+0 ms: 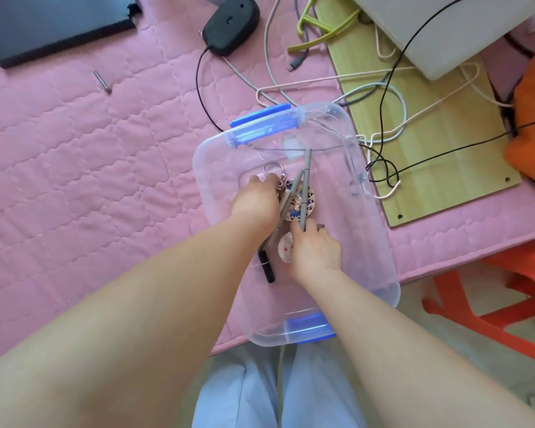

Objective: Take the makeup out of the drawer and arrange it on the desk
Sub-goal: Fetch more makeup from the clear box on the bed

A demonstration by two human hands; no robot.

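Observation:
A clear plastic bin (380, 242) with blue latches stands on the pink quilted desk cover (74, 168), with both my hands inside it. My left hand (255, 200) is closed over small items beside a round patterned compact (311, 196). My right hand (317, 250) grips the lower end of a grey makeup pencil (306, 174) that points away from me. A second grey pencil (294, 183) leans across the compact. A small white round compact (285, 248) lies partly under my right hand. A black tube (267, 267) lies on the bin floor near my left wrist.
A black mouse (230, 24) and a tangle of cables (380, 97) lie behind the bin, by a light wooden board (439, 168). A grey pencil (102, 81) rests on the cover at left. A dark device (53, 23) is at top left, an orange stool (491, 291) at right.

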